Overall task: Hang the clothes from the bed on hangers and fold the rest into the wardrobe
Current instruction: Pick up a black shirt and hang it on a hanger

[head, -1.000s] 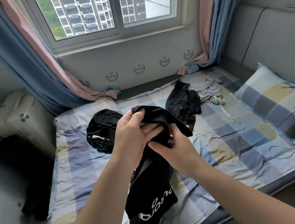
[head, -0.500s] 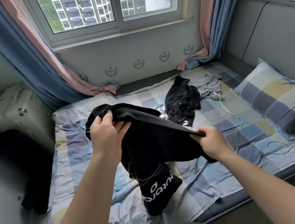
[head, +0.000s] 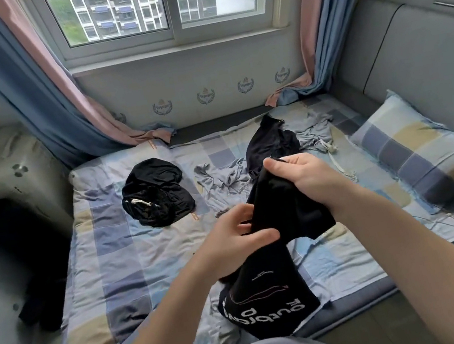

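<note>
Head view: the black printed garment [head: 271, 291] is gripped by the curled fingers of the right hand [head: 307, 177] at its top and of the left hand [head: 236, 241] just below. Stretched wide half a second ago, it is now bunched between hands brought close together, and hangs over the near edge of the bed [head: 118, 251].

Bare bedsheet [head: 118, 251] lies open front-left, while a black heap [head: 157, 196], grey garment [head: 221, 179] (crumpled) and pillow [head: 421, 143] crowd beyond.
</note>
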`<state>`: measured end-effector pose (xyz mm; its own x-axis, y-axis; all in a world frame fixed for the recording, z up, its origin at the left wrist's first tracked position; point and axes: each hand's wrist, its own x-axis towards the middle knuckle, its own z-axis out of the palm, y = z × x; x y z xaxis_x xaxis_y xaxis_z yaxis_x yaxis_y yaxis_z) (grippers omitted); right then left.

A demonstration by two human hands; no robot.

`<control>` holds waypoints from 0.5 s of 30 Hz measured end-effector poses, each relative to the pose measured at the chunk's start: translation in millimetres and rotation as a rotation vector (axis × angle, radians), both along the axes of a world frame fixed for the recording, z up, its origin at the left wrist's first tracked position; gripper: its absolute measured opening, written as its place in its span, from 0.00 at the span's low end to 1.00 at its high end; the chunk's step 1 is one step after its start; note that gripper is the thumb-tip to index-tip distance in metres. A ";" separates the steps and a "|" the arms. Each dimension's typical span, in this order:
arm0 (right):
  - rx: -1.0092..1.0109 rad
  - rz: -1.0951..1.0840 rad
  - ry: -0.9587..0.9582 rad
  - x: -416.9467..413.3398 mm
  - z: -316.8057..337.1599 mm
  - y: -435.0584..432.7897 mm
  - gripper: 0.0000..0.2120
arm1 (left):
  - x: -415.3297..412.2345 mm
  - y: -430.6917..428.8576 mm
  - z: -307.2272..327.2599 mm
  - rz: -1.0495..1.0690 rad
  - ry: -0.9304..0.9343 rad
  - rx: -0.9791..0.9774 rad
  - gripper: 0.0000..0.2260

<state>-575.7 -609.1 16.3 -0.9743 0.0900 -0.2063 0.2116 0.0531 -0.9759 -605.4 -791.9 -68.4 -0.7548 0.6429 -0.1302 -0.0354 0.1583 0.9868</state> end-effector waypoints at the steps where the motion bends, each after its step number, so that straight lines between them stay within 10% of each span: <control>1: -0.020 0.001 0.008 -0.1 5.3 -0.6 0.17 | 1.1 1.9 -2.8 -0.009 0.046 -0.016 0.21; 8: -0.183 -0.058 0.108 -7.5 30.3 2.0 0.13 | 2.2 9.8 -26.0 0.186 0.211 -0.162 0.04; 15: -0.343 -0.194 0.081 -12.6 19.9 18.8 0.11 | -9.1 -7.6 -0.4 0.367 0.113 0.039 0.13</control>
